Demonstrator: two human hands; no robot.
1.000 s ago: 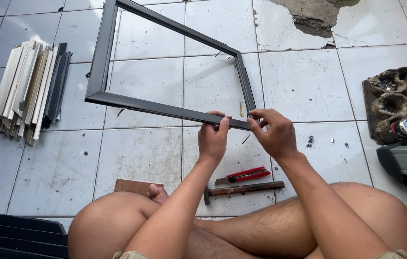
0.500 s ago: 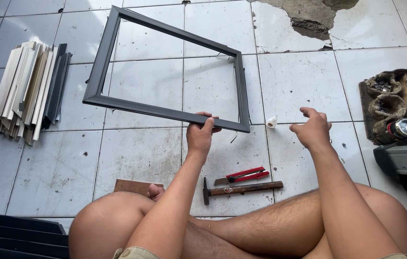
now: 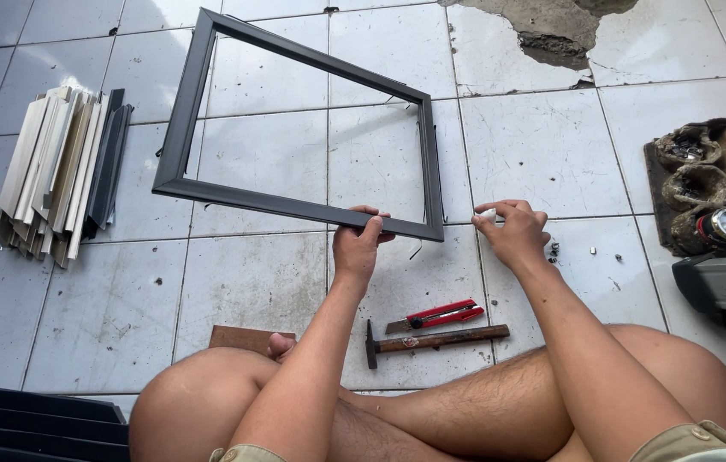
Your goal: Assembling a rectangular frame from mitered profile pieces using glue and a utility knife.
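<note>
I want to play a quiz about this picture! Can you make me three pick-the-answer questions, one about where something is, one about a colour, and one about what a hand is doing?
1. Where does the wooden-handled hammer lie?
A. on the white tiled floor in front of the legs
B. inside the frame
C. on the stack of strips

2. What colour is the utility knife beside the hammer?
A. blue
B. red
C. yellow

3. What is the left hand doing?
A. lying flat on the floor
B. holding the hammer
C. gripping the bottom edge of the dark grey rectangular frame

Answers: 1 A, it rests on the tiles near the shins. 2 B, its body is red. 3 C, the fingers wrap the lower rail.
</note>
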